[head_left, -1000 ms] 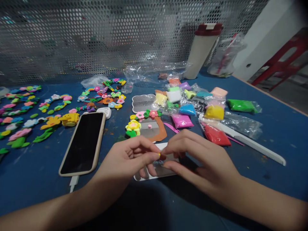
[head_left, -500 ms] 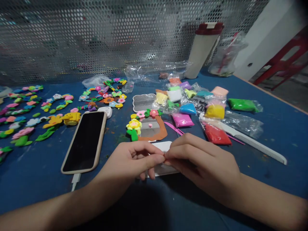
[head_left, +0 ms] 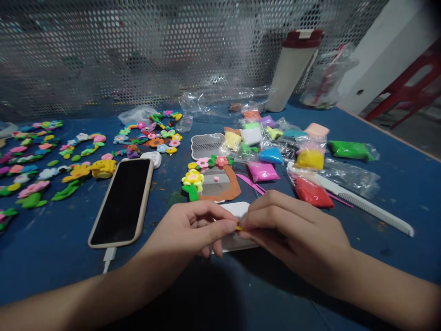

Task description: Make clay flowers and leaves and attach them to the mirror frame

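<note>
Between the fingertips of both hands is a small bit of yellow clay, mostly covered by the fingers. My left hand pinches it from one side with thumb and forefinger, and my right hand pinches it from the other. Beneath the hands lies a white tray-like piece, partly hidden. Just beyond stands out a frame of brown clay with yellow and pink flowers and green leaves along its left and top. A pink clay dot rests on its clear middle.
A phone on a cable lies left, near many clay flower pieces. Bagged coloured clay, including a red packet, spreads at the right with a white comb and pink tools. A tumbler stands behind, before a perforated metal panel.
My right hand has shifted slightly right, away from the left fingertips, and a bit of yellow clay now shows between them. The left hand has barely moved.
</note>
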